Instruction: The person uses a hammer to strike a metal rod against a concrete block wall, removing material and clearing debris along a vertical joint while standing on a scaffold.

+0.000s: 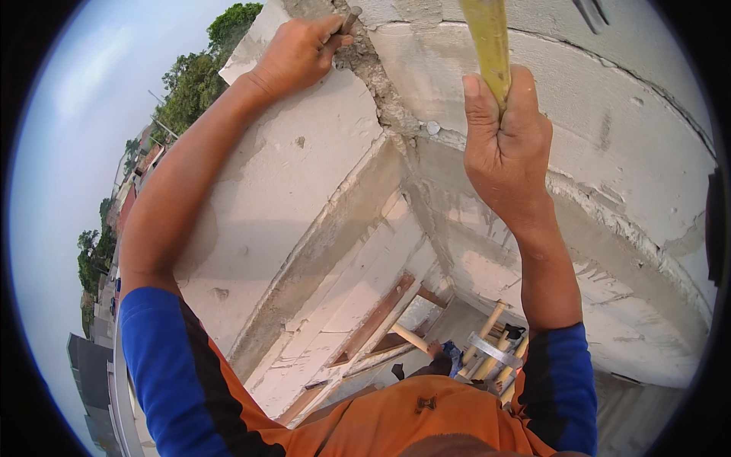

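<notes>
My left hand (pixel 308 53) is closed around a short metal rod, perhaps a chisel or large nail (pixel 350 19), at the rough, crumbly mortar seam (pixel 365 91) between pale masonry blocks. My right hand (pixel 509 137) grips a yellow handle (pixel 487 34) that runs up out of the top of the picture, so whatever is on its far end is hidden. Pale block wall (pixel 289 167) lies under my left arm, and another block face (pixel 609 114) rises behind my right hand.
Far below in the wall corner stands a bamboo ladder-like frame (pixel 487 358), near a bare foot (pixel 435 349) and wooden window frame (pixel 381 312). The wall's outer edge drops away at left toward trees (pixel 186 87) and rooftops (pixel 87 365).
</notes>
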A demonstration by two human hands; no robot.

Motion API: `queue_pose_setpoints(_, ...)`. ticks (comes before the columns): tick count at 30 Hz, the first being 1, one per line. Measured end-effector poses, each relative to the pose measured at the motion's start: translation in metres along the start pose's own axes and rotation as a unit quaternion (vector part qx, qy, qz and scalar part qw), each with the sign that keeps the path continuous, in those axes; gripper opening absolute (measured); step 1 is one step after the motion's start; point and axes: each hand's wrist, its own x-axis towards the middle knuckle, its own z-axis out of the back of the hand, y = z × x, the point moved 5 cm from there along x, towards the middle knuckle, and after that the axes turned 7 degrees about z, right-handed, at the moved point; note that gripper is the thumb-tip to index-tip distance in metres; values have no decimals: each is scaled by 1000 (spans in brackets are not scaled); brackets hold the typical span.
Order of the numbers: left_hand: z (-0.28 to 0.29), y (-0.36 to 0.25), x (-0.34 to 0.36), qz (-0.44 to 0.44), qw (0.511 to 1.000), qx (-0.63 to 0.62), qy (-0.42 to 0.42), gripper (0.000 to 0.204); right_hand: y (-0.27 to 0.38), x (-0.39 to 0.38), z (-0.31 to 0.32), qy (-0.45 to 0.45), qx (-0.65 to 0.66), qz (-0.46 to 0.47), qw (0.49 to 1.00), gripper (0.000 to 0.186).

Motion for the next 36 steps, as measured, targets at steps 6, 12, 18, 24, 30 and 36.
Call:
queue_pose_setpoints(6, -3, 13, -2, 89, 996, -12, -16, 11, -13, -3, -6, 123, -39, -21, 991, 17)
queue_pose_setpoints(12, 11, 5, 4, 68, 986, -120, -97, 12, -12, -8, 36, -33, 135, -80, 987, 16)
queue_pose_setpoints(18, 9, 11, -2, 71, 985, -141, -75, 13, -32, -47, 28, 35, 134, -204, 969, 19)
queue_pose_setpoints(24, 14, 3, 2, 57, 989, -119, -73, 11, -36, -51, 25, 41, 138, -229, 963, 19)
queue_pose_setpoints(30, 11, -8, 0, -21, 996, -74, -51, 15, -22, -40, 15, 48, 137, -185, 972, 18)
queue_pose_setpoints(36, 11, -10, -1, -44, 995, -73, -43, 17, 1, -17, 7, 79, 56, -80, 992, 18)
